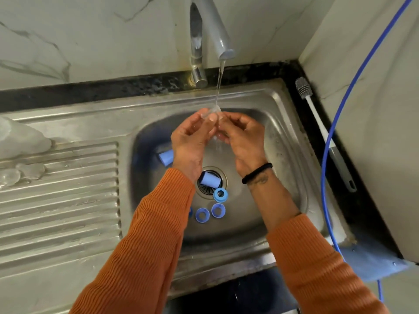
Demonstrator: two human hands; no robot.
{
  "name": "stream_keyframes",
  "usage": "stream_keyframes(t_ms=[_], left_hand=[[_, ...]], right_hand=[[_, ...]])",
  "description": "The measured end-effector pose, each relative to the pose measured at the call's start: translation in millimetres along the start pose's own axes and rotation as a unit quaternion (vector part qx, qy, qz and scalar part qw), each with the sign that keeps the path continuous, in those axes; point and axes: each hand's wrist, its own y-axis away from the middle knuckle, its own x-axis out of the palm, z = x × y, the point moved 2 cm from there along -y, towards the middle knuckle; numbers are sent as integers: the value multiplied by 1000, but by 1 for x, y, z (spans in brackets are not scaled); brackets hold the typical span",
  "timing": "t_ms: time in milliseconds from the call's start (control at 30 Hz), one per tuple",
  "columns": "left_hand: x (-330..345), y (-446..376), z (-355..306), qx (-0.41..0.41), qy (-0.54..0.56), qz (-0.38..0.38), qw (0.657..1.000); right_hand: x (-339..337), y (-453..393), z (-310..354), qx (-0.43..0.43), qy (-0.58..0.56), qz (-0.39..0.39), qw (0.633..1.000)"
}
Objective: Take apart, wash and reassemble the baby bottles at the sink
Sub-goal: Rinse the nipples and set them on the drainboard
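Under the running tap (223, 51) both hands hold a small clear teat (212, 112) in the water stream. My left hand (192, 137) pinches it from the left and my right hand (241, 137) pinches it from the right. In the steel sink basin (283, 155) lie a blue cap (209, 179) on the drain, another blue cap (166, 157) behind my left wrist, and three blue collar rings: one (220, 194) by the drain, two (202, 215) (218, 210) nearer me.
A grey bottle brush (317, 123) lies on the dark counter edge right of the sink. A blue hose (326, 155) loops down the right side. Clear teats (13, 175) and clear plastic sit on the ribbed drainboard (68, 200) at left.
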Motion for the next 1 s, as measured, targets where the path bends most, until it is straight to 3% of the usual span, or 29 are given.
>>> stream_keyframes(t_ms=[100, 200, 300, 367, 433, 467, 533, 567, 600, 667, 900, 1000], left_hand=[[6, -12, -10, 90, -112, -7, 990], [8, -19, -19, 191, -273, -24, 943], [5, -17, -20, 240, -364, 3, 900], [0, -15, -20, 236, -409, 8, 881], [-7, -12, -16, 214, -425, 3, 880], [-12, -11, -13, 176, -385, 2, 906], [-22, -7, -6, -2, -157, -5, 988], [-25, -4, -4, -105, -21, -18, 994], [-28, 0, -3, -180, 75, -37, 980], [-35, 6, -1, -247, 151, -63, 955], [-35, 3, 2, -307, 218, -88, 922], [-21, -7, 4, -324, 228, -73, 915]], right_hand=[[-5, -6, 7, -11, 45, 37, 998], [-33, -15, 23, -82, 220, -4, 972], [-83, -33, 40, -152, 487, -98, 854], [-116, -51, 45, -108, 607, -141, 775], [-140, -62, 44, -26, 654, -155, 740], [-149, -66, 43, 8, 653, -156, 741], [-161, -70, 40, 49, 651, -158, 741], [-166, -72, 40, 54, 653, -160, 738], [-169, -73, 41, 52, 657, -162, 735], [-173, -74, 43, 40, 663, -161, 730], [-157, -62, 48, -77, 640, -157, 748], [-127, -42, 43, -131, 580, -142, 791]])
